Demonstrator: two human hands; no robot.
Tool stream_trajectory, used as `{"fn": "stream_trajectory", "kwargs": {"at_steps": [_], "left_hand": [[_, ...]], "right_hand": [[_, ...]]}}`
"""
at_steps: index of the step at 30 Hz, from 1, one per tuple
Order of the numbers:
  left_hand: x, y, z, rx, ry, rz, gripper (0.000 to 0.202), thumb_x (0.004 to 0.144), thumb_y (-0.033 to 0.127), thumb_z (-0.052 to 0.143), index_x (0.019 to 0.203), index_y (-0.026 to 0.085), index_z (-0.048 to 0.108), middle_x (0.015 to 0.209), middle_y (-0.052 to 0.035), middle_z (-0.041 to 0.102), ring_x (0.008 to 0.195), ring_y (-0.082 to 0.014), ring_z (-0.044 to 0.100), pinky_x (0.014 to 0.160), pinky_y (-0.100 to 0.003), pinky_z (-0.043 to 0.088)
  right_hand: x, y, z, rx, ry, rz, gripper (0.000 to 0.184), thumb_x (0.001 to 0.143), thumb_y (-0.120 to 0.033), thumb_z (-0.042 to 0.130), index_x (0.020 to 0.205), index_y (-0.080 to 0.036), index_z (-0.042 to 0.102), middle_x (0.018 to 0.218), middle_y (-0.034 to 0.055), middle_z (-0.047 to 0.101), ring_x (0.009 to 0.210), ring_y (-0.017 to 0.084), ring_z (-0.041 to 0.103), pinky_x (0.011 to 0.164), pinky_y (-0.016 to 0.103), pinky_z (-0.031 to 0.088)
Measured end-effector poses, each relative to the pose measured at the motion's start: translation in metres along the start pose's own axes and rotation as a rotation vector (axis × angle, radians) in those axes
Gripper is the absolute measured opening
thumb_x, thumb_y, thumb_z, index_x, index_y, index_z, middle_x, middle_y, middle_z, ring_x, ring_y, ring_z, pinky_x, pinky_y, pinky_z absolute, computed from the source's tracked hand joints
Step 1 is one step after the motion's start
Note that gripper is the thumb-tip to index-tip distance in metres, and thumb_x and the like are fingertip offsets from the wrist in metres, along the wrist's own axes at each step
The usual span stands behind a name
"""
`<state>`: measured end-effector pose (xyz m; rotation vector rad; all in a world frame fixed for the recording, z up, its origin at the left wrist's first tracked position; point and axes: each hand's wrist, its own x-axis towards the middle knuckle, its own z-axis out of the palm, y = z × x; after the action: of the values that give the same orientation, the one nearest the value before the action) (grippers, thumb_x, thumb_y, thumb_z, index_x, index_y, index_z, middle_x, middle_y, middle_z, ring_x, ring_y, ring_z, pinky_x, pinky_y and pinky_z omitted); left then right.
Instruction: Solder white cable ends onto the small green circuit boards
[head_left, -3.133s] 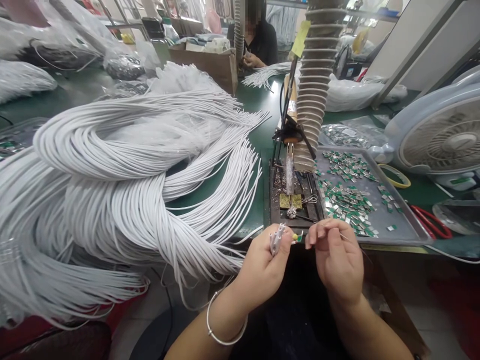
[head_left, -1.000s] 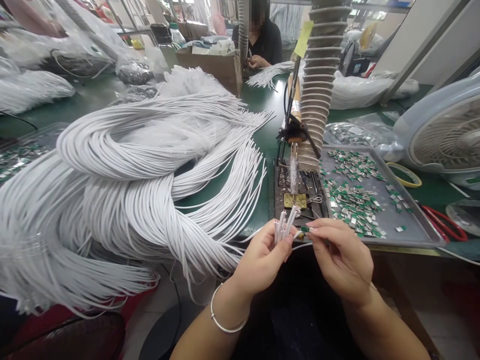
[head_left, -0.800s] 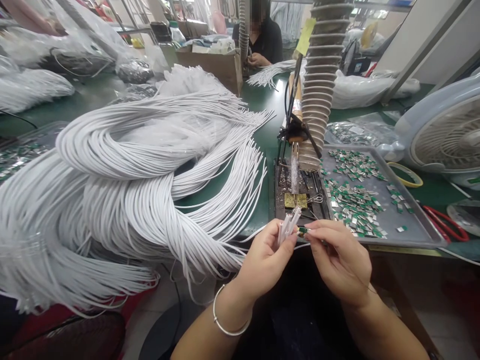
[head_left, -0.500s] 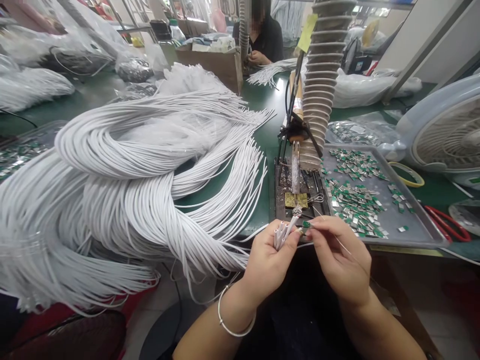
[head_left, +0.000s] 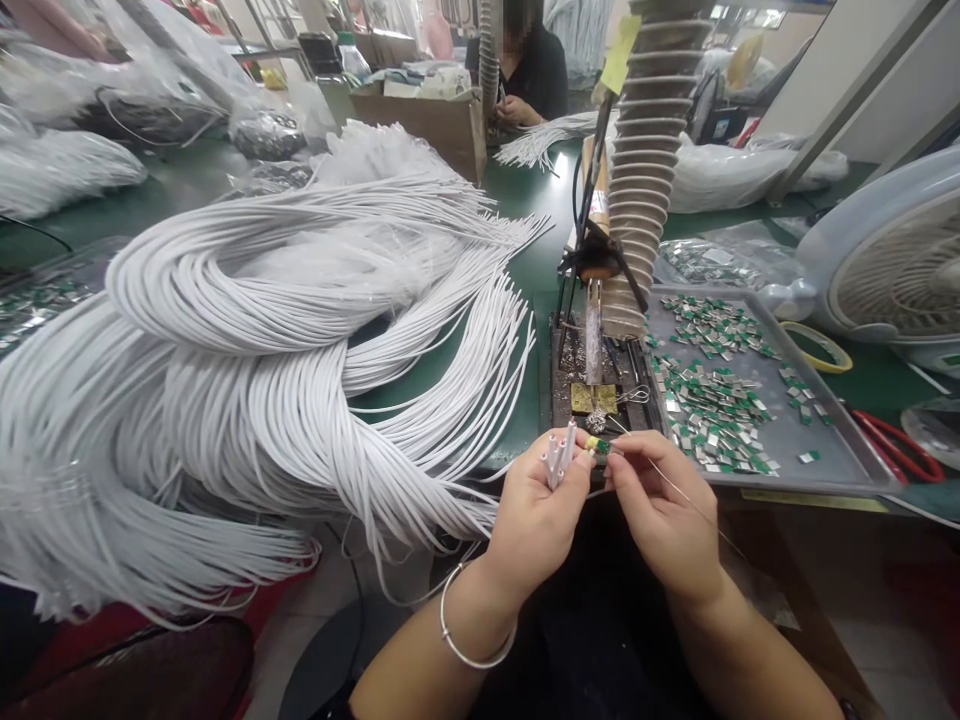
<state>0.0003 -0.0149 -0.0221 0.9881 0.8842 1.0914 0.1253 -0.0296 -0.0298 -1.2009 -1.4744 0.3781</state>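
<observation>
White cable ends (head_left: 556, 462), gripped upright in the closed left hand (head_left: 541, 525); right hand (head_left: 664, 525) pinches a small green-and-yellow component (head_left: 598, 445) beside them, above the bench's front edge (head_left: 517, 469).

From my viewing position no characters are legible: the yellow rectangular paper note (head_left: 619, 55) on the ribbed beige flexible hose (head_left: 637, 170) shows no readable marking.

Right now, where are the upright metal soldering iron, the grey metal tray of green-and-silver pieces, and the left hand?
Upright metal soldering iron (head_left: 593, 340): head view, on its metal shaft.
Grey metal tray (head_left: 795, 486): head view, on its front rim.
Left hand (head_left: 544, 515): head view, on the middle of the hand.
</observation>
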Motion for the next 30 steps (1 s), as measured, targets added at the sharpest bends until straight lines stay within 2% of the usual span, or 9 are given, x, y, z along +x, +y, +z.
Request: {"fn": "stream_trajectory", "kwargs": {"at_steps": [11,16,19,23,27,30], "left_hand": [[-0.003,0.005,0.001,-0.015,0.044,-0.031,0.017,0.081,0.031,0.062,0.089,0.016,0.059,0.056,0.0074,0.041,0.05,-0.0069,0.032,0.053,-0.021,0.034],[-0.002,0.005,0.003,-0.02,0.083,-0.053,0.015,0.078,0.028,0.064,0.086,0.016,0.06,0.055,0.0074,0.041,0.049,-0.0068,0.032,0.052,-0.021,0.033],[0.0,0.004,0.003,-0.054,0.082,-0.07,0.016,0.078,0.029,0.064,0.086,0.016,0.059,0.056,0.0076,0.041,0.048,-0.0064,0.032,0.052,-0.021,0.033],[0.004,0.004,0.003,-0.074,0.096,-0.088,0.015,0.079,0.029,0.063,0.085,0.016,0.059,0.056,0.0079,0.039,0.048,-0.0058,0.03,0.051,-0.021,0.032],[0.008,0.004,0.003,-0.089,0.106,-0.094,0.013,0.08,0.028,0.061,0.085,0.016,0.059,0.057,0.0082,0.038,0.047,-0.0054,0.028,0.052,-0.021,0.03],[0.011,0.006,0.004,-0.105,0.109,-0.103,0.014,0.079,0.028,0.062,0.083,0.016,0.059,0.057,0.0086,0.038,0.047,-0.0052,0.028,0.051,-0.02,0.03]], "right_hand": [[-0.003,0.002,0.002,0.036,-0.014,0.023,0.013,0.083,-0.011,0.057,0.09,-0.021,0.06,0.08,-0.0003,0.061,0.059,0.009,0.058,0.053,0.021,0.053],[-0.005,0.006,0.002,0.041,-0.046,0.008,0.013,0.084,-0.012,0.056,0.092,-0.021,0.06,0.083,0.0021,0.062,0.068,0.013,0.062,0.058,0.024,0.055],[-0.003,0.007,0.001,-0.014,-0.051,-0.064,0.015,0.084,-0.012,0.055,0.096,-0.021,0.06,0.086,0.004,0.063,0.072,0.014,0.063,0.06,0.027,0.056],[-0.005,0.009,0.002,-0.109,0.015,-0.155,0.026,0.087,-0.01,0.046,0.107,-0.021,0.059,0.093,0.006,0.065,0.074,0.015,0.064,0.064,0.03,0.057],[-0.013,0.013,0.005,-0.029,0.167,-0.213,0.039,0.09,-0.011,0.041,0.127,-0.022,0.048,0.101,0.0077,0.067,0.08,0.016,0.067,0.066,0.031,0.06],[-0.014,0.012,0.005,-0.058,0.149,-0.228,0.037,0.09,-0.013,0.042,0.126,-0.021,0.048,0.101,0.0084,0.069,0.08,0.016,0.069,0.068,0.034,0.062]]}}
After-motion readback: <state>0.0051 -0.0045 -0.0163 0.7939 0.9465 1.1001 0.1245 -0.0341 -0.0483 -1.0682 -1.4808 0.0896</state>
